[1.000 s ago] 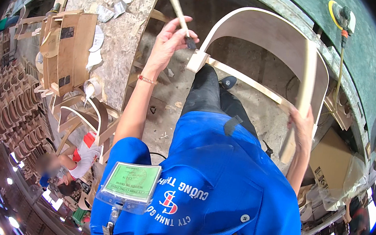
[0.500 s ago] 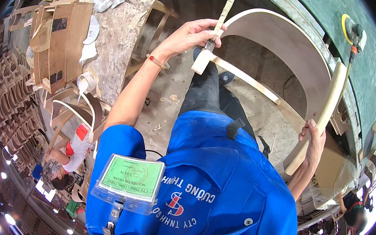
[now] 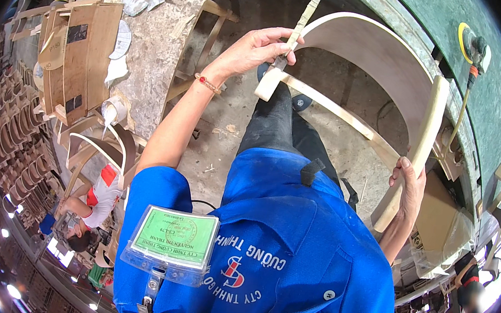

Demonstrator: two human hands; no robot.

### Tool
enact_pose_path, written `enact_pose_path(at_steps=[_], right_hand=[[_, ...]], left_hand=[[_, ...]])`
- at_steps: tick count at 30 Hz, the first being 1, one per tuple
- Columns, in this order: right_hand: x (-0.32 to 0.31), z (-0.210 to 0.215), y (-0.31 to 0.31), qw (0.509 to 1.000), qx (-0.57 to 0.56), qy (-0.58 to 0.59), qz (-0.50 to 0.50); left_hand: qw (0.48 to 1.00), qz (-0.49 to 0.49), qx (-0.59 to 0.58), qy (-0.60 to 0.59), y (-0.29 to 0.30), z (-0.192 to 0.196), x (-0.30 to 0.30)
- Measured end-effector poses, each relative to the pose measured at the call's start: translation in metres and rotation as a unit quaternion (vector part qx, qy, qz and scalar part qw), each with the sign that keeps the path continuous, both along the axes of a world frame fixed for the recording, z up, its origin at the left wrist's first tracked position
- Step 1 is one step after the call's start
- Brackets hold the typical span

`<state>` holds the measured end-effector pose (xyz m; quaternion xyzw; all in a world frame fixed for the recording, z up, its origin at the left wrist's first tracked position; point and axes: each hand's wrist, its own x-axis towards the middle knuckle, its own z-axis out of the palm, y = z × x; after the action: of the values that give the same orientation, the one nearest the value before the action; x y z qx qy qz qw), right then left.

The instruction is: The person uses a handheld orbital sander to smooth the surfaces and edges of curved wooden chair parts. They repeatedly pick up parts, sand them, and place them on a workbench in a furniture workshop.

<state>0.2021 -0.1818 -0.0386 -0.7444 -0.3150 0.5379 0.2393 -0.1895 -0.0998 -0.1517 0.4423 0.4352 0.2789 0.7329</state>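
Brushing cleanly likely needs light strokes from left hand (image 3: 253, 49), pinched on brush (image 3: 305, 18), with right hand (image 3: 412, 185), clamped on pale bar (image 3: 430, 116), steadying curved frame (image 3: 374, 46).

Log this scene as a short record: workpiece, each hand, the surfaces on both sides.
Workpiece: pale wooden frame, curved, with a straight crossbar
Left hand: holds a long-handled brush, its lower end at the frame's left end; exact contact unclear
Right hand: grips the wooden post at the frame's right end
Left table: crumpled grey scraps
Right bench: green top; sander with yellow-rimmed pad
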Motion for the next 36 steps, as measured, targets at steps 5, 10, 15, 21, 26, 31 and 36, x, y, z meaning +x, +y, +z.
enact_pose_path(at_steps=[5, 10, 15, 21, 26, 31, 36], right_hand=[[0.001, -0.005, -0.003, 0.999, 0.006, -0.017, 0.042], [-0.03, 0.009, 0.018, 0.98, 0.074, -0.068, 0.17], [-0.05, 0.022, 0.076, 0.93, 0.124, -0.113, 0.328], [-0.098, 0.039, 0.14, 0.925, 0.152, -0.115, 0.33], [-0.104, 0.032, 0.145, 0.909, 0.145, -0.099, 0.377], [-0.104, 0.034, 0.147, 0.922, 0.141, -0.091, 0.35], [-0.104, 0.039, 0.148, 0.915, 0.157, -0.073, 0.364]], left_hand=[[1.0, 0.005, -0.013, -0.018, 0.0, -0.001, 0.0], [1.0, 0.002, -0.002, 0.004, -0.001, -0.002, 0.0], [1.0, 0.005, 0.01, 0.018, -0.002, -0.002, 0.001], [1.0, 0.014, -0.012, -0.002, -0.002, -0.002, 0.003], [1.0, 0.012, -0.004, -0.015, -0.002, -0.002, 0.0], [0.999, 0.043, 0.008, -0.007, -0.006, 0.0, 0.006], [0.999, 0.032, -0.006, 0.008, -0.006, 0.002, 0.004]])
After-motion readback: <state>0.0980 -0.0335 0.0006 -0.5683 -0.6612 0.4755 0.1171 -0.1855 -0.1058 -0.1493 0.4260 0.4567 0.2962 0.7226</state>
